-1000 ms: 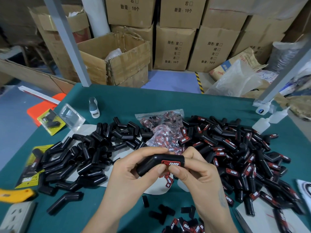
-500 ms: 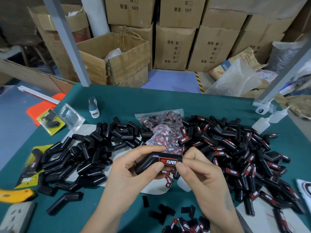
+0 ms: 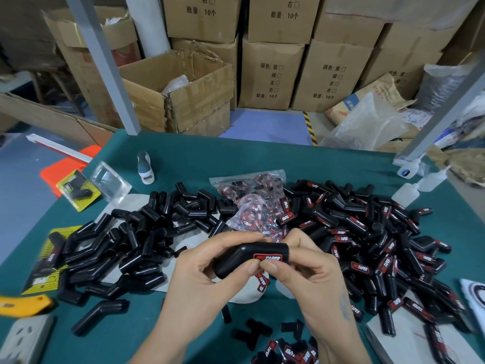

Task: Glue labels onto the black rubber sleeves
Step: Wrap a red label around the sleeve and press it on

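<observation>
Two bare hands meet above the near middle of the green felt-covered table point(image 3: 262, 158), and between them we see one bent black rubber sleeve point(image 3: 237, 258) held clear of the surface. The left hand point(image 3: 202, 282) curls round the angled end of this sleeve, fingers over the top and thumb at the front. The right hand point(image 3: 307, 271) pinches the straight end, fingers behind it and thumb tip pressed against the lower edge of the red-and-black rectangular label point(image 3: 267, 258) that sits on the sleeve's front face. Both thumbs lie nearly touching just below that label.

To the left we find a heap of unlabelled black bent sleeves point(image 3: 131, 237), partly lying on a white sheet. To the right spreads a larger heap of labelled black sleeves point(image 3: 380, 243), each bearing a red patch. Between the two heaps, beyond the hands, lies a clear plastic bag of loose red labels point(image 3: 252, 200). More loose labels point(image 3: 288, 350) and several short black pieces lie at the near edge, below the wrists.

Farther out we note a small white glue bottle point(image 3: 145, 168) standing behind the left heap, and translucent squeeze bottles point(image 3: 417, 186) at the far right. A yellow utility knife point(image 3: 23, 306) and a white power strip point(image 3: 23, 340) occupy the near left corner. Brown cardboard boxes point(image 3: 273, 72) stand stacked on the floor behind the table.
</observation>
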A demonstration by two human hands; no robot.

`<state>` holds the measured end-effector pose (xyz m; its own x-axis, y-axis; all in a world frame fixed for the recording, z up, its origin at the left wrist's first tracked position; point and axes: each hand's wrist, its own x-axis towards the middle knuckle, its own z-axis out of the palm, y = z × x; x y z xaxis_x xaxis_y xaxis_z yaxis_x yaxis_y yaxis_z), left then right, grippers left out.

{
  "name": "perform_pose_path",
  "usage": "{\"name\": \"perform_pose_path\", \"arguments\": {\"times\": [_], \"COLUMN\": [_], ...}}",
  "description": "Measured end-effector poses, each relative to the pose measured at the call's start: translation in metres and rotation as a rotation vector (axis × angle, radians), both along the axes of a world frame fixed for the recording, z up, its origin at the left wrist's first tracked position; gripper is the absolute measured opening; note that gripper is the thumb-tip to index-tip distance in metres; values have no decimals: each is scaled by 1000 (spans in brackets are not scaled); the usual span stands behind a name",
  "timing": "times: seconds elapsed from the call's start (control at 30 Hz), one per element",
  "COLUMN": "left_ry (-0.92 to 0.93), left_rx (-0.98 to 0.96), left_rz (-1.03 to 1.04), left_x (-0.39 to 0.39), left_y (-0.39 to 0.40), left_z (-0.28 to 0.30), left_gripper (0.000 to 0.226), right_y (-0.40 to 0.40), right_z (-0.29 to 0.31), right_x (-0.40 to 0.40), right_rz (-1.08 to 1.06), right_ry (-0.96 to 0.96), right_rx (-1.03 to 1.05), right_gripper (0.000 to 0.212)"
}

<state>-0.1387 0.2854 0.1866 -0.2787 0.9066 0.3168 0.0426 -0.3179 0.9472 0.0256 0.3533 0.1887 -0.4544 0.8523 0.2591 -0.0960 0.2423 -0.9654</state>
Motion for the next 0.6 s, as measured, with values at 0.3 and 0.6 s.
{"name": "perform_pose_path", "arguments": {"times": [0.3,0.6], "left_ry": [39,98], "left_rx": [36,58], "left_rz": [-11,6], "left_x": [-3,-3], "left_y": [2,0], "left_z": [-4,-3], "left_gripper": [33,33], "right_y": [0,-2], "right_z": [-1,-4], "right_x": [-1,-6], "right_rz": [-12,-10], "right_ry": [17,56], "right_rx": [-56,-121], "right_gripper": [31,36]}}
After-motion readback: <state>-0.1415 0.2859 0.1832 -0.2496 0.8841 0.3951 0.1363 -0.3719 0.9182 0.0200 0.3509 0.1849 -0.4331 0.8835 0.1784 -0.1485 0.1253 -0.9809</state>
